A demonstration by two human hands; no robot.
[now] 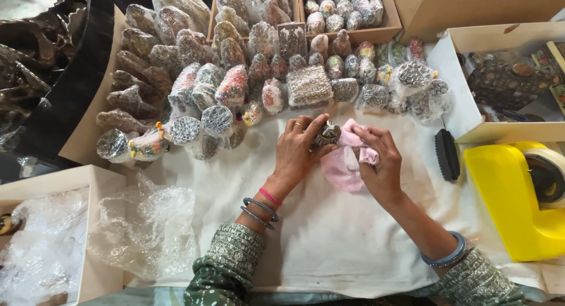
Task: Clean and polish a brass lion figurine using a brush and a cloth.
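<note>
Hands at work: my left hand (298,148) grips a small metal figurine (325,134), my right hand (381,164) pinching a pink cloth (344,164) against it.

Small dark metal figurine (325,134) held above white cloth; crumpled pink rag (347,159) touching it.

Green patterned sleeves cover both forearms. The left hand (297,150) wears a finger ring, with grey and pink bangles at its wrist; the right hand (382,167) has a blue-grey bangle.

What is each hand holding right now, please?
Left hand: closed around a small dark metal figurine.
Right hand: closed on a pink cloth.
</note>
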